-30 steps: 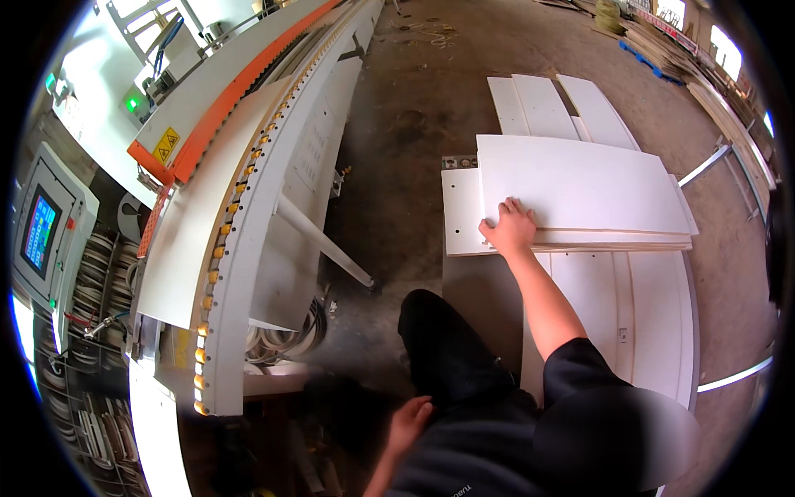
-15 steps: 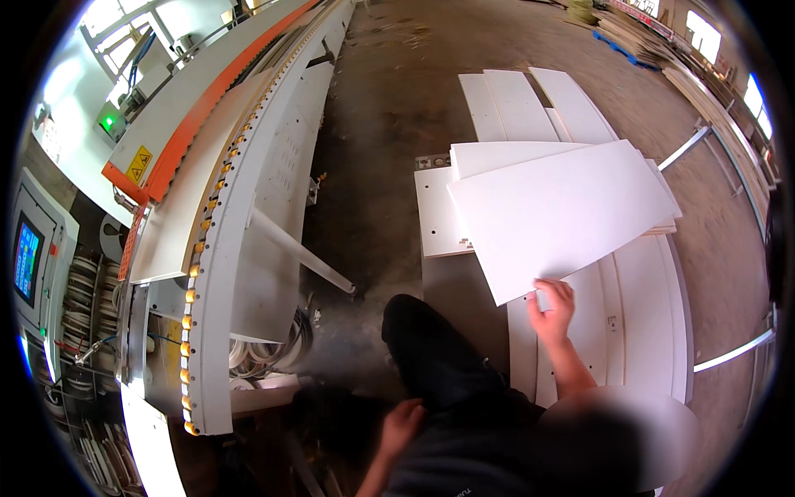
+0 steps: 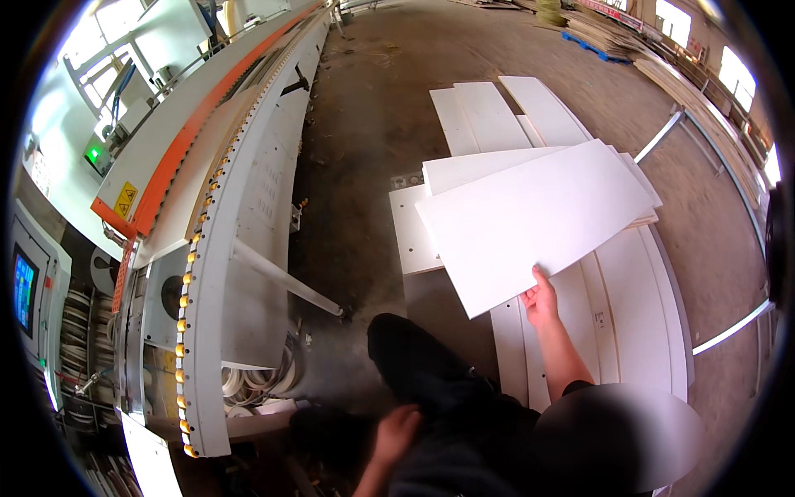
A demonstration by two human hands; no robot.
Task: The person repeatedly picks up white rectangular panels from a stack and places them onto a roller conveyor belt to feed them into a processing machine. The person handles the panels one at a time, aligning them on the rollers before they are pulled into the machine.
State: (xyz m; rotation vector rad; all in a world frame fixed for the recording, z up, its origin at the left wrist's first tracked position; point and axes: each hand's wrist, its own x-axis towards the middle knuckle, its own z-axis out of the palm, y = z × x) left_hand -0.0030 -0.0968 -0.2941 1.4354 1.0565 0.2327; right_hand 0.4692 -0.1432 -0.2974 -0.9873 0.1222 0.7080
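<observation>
Smooth, satin-looking board (image 3: 530, 219), matt cloth trousers (image 3: 418, 360), glossy plastic-looking rollers (image 3: 180, 350), rough dull floor (image 3: 389, 99).

Long machine (image 3: 257, 195) on our left; control screen (image 3: 23, 286) farther left, coils (image 3: 74, 340) between. Floor (image 3: 348, 166) separates machine from panel stack (image 3: 464, 168) on our right. Top panel (image 3: 538, 219) askew over stack, near corner overhanging; our right grip (image 3: 541, 301) at its near edge. Far panels (image 3: 489, 112) ahead of stack, near panels (image 3: 638, 290) on our side. Metal frame (image 3: 663, 137) right of stack; board pile (image 3: 598, 35) farther ahead.
</observation>
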